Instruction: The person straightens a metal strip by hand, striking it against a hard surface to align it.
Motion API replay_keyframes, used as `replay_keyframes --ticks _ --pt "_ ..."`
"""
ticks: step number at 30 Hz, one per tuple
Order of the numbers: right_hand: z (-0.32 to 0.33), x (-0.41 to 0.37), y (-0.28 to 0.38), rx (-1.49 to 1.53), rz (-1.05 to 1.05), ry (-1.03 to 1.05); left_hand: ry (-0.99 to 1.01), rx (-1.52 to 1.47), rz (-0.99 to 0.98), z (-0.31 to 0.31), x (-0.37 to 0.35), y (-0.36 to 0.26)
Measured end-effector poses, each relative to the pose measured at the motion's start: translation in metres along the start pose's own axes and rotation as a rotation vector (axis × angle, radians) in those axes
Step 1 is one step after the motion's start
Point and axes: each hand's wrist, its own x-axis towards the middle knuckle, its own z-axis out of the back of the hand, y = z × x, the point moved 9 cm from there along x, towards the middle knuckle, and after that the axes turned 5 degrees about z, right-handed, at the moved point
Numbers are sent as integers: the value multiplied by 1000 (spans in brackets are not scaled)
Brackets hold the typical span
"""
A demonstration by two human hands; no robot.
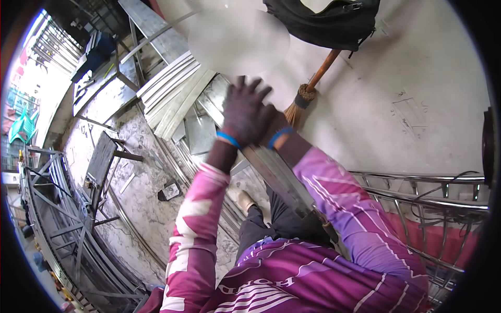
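My left hand (243,112), in a dark glove with a blue band at the wrist, is raised in front of me with its fingers spread. Close against its right side is my right hand (275,124), also gloved and banded in blue; its fingers are blurred and mostly hidden behind the left hand. Below both hands a long grey metal piece (279,177) runs down toward my lap. Just beyond them lie a grey metal sheet (200,134) and pale flat strips (169,86).
A broom (322,70) leans at the wall under a black bag (326,26). Chrome railings (417,180) stand at right. At left are a metal frame (65,219) and a small bench (102,159). Long metal bars (128,219) lie on the stained floor.
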Motion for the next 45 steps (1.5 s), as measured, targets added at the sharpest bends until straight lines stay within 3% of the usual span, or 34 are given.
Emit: replay_keyframes --ticks 2,3,4,6,9,11,13,15,16,17,18,21,23,25,26,27,28,31,32,37,39,40,41,43,45 --pt "11 -74 11 5 111 -23 82 -15 -23 -15 -35 -53" --pt "50 -110 34 -107 241 -250 111 -16 -26 -27 -58 -82" --pt "15 -155 13 64 125 -82 162 -98 -28 -22 -77 -113" --pt "15 -156 12 91 122 -92 211 -229 -17 -30 -108 -156" --pt "18 -154 9 209 90 -146 229 -294 4 -31 -116 -166" --pt "24 -152 9 281 81 -207 221 -251 -8 -29 -98 -143" --pt "28 -148 7 354 71 -269 79 -247 -1 -20 -72 -99" --pt "24 -77 9 221 152 -208 21 -159 32 -11 -35 -46" --pt "3 -34 -2 246 44 -72 12 -159 25 -7 -15 -19" --pt "17 -5 2 243 64 -197 5 -165 25 -4 2 7" --pt "18 22 0 127 -64 -152 -1 -162 16 1 18 26" --pt "17 47 0 18 -122 44 12 -63 -28 -7 29 45" --pt "19 13 3 86 34 -166 17 -129 98 -7 12 22" --pt "22 -52 7 193 173 -215 41 -139 50 -18 -21 -30" --pt "43 -93 14 391 161 -171 61 -147 29 -22 -41 -64" --pt "15 -141 -10 540 -150 -67 79 -152 8 -26 -62 -98" --pt "19 -175 -2 538 -155 -59 113 -187 -13 -32 -85 -132" --pt "49 -234 31 -15 -14 -45 172 -313 -7 -23 -111 -174" --pt "48 -232 28 -19 -20 -40 202 -400 19 -20 -111 -178" --pt "26 -143 7 475 28 -42 4 -244 -10 -20 -68 -95" --pt "38 -68 16 267 157 -158 -33 -186 -21 -11 -30 -42" --pt "25 -28 7 189 -36 -37 -56 -196 -28 -8 -11 -15" --pt "16 2 4 99 27 -54 14 -132 -64 -9 6 7" --pt "16 43 5 29 2 30 -95 -117 -28 -6 25 45" --pt "20 41 5 37 -58 131 -113 -96 -16 1 22 39"
